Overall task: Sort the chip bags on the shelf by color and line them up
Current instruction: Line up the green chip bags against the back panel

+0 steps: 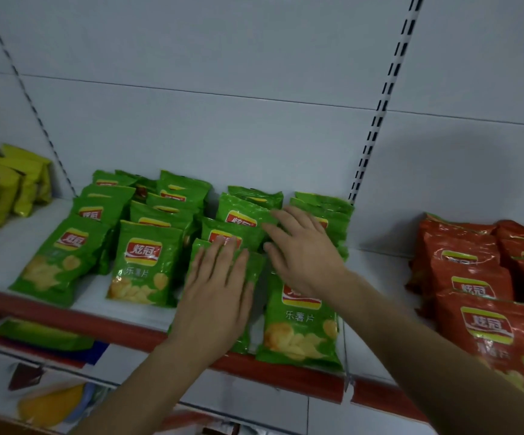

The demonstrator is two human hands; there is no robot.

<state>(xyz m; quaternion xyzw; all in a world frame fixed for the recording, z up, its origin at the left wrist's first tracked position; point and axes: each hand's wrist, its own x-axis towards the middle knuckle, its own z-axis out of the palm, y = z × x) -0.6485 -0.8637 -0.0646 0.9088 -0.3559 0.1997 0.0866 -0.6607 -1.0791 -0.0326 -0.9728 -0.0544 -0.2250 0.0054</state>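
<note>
Several green chip bags (148,262) lie in rows on the white shelf (0,252), overlapping front to back. My left hand (216,293) lies flat with straight fingers on the front green bag of the third row. My right hand (301,249) hovers or rests with spread fingers over the fourth row, above its front green bag (301,324). Yellow bags (6,186) stand at the far left. Orange-red bags (480,290) are stacked at the right.
The shelf has a red front edge (113,324) and a white back panel with slotted uprights (376,120). Bare shelf shows between the green and orange groups. A lower shelf holds a green bag (44,335) and a yellow item (50,403).
</note>
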